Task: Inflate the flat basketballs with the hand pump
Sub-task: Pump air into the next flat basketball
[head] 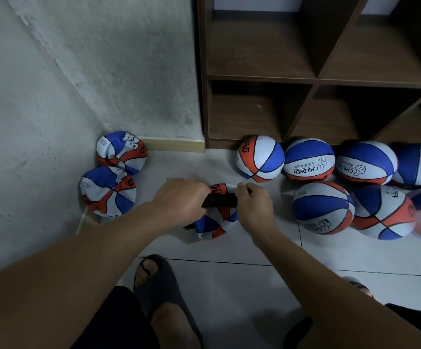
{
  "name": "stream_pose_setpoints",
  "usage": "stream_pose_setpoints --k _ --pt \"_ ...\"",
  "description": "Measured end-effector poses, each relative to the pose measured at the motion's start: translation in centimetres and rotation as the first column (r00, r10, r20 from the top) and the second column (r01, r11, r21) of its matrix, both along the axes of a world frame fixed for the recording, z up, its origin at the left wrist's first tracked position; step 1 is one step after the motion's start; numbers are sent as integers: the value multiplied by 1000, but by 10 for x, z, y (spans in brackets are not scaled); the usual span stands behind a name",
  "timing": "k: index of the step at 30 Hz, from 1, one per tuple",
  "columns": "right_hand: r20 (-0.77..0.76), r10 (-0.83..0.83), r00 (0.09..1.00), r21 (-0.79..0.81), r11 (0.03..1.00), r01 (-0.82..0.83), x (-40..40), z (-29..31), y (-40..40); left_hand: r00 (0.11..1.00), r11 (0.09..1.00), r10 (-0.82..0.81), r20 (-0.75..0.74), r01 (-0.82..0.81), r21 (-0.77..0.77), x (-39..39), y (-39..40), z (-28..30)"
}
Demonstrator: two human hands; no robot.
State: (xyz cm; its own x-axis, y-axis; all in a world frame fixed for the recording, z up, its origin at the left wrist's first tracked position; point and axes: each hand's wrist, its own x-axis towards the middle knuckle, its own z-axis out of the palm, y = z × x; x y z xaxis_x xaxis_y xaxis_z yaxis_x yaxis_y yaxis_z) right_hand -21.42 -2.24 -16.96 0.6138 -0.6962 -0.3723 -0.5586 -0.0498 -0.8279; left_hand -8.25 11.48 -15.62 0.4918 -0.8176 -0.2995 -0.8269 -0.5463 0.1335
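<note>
A flat blue, white and orange basketball (215, 222) lies crumpled on the floor tiles under my hands. My left hand (181, 199) grips the black hand pump (220, 200), which lies across the top of that ball. My right hand (253, 202) pinches the pump's other end over the ball. Two more flat basketballs (121, 152) (107, 192) lean in the wall corner at the left.
Several round, inflated basketballs (310, 159) sit in rows on the floor at the right, in front of a dark wooden cubby shelf (312, 79). My foot in a dark slipper (164, 285) stands on the white tiles below the hands. A rough grey wall (41, 96) closes the left side.
</note>
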Motion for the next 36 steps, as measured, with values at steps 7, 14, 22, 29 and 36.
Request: stream_pose_setpoints --k 7,14,22,29,36 --pt "-55 -175 983 37 983 177 -11 10 -61 997 998 66 36 -65 -10 20 14 -4" --pt "9 -241 970 -10 970 241 -8 7 -45 996 998 65 54 -65 1 13 10 -8" --pt "36 -127 991 -36 991 128 -9 0 12 1000 999 21 -23 -20 49 -4 2 -9" --pt "25 -69 997 6 998 69 -3 -3 10 1000 1000 3 -9 -3 26 -2 1 -9" --pt "-25 -9 1000 35 999 10 -1 10 -10 1000 1000 15 -26 -15 -13 7 7 -6"
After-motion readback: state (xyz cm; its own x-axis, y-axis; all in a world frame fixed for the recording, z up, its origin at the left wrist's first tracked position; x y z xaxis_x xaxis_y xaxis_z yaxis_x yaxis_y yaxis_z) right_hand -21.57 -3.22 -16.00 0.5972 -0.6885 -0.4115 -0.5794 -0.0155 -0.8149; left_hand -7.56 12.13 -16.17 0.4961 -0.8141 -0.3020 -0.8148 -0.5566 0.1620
